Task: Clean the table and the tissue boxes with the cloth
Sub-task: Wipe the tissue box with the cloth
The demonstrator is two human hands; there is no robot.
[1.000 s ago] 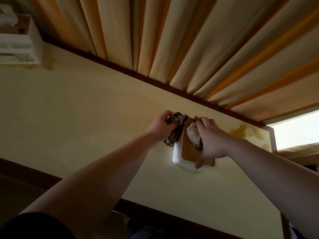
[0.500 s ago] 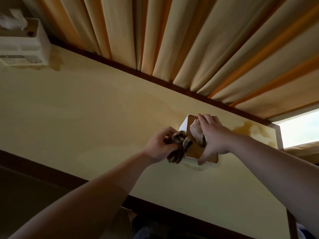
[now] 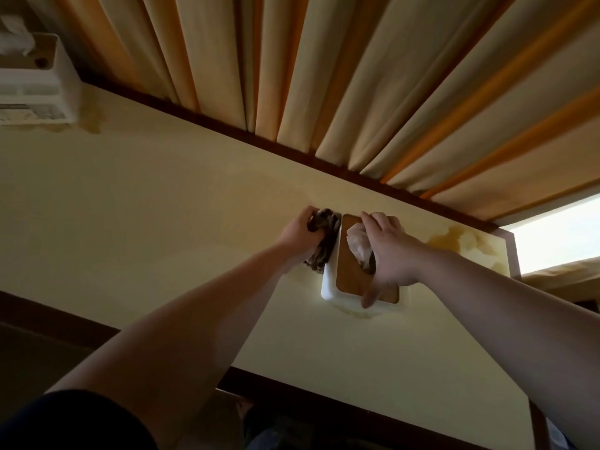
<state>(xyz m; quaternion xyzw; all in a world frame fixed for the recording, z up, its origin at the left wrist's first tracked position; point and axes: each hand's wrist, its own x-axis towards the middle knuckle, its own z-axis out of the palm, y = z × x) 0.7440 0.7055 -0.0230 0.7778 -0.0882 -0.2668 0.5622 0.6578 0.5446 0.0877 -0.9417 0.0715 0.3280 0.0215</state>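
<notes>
**Cloth against the side of the tissue box**

My left hand [image 3: 300,233] bunches a dark, mottled cloth [image 3: 323,241], soft and crumpled, my fingers curled round it. The wad is pressed to the left wall of a tissue box [image 3: 329,280], a white, smooth, round-cornered box with a flat brown lid that looks like wood. The box stands on the table [image 3: 162,222], at about 3 o'clock from the middle of the view.

My right hand [image 3: 389,254] lies over the box's top: the fingers reach over the far edge and the thumb points down toward the near rim, so I grip the box from above. A crumpled white tissue [image 3: 357,245] pokes up out of the lid just beside my palm.

The table top is pale yellow and smooth, with a dark brown border and darker blotches at 3 o'clock. At 10 o'clock stands a second white box [image 3: 39,89], slotted on its side, with tissue puffing from its top. Pleated cream and orange curtains [image 3: 324,76] hang along the far edge.
</notes>
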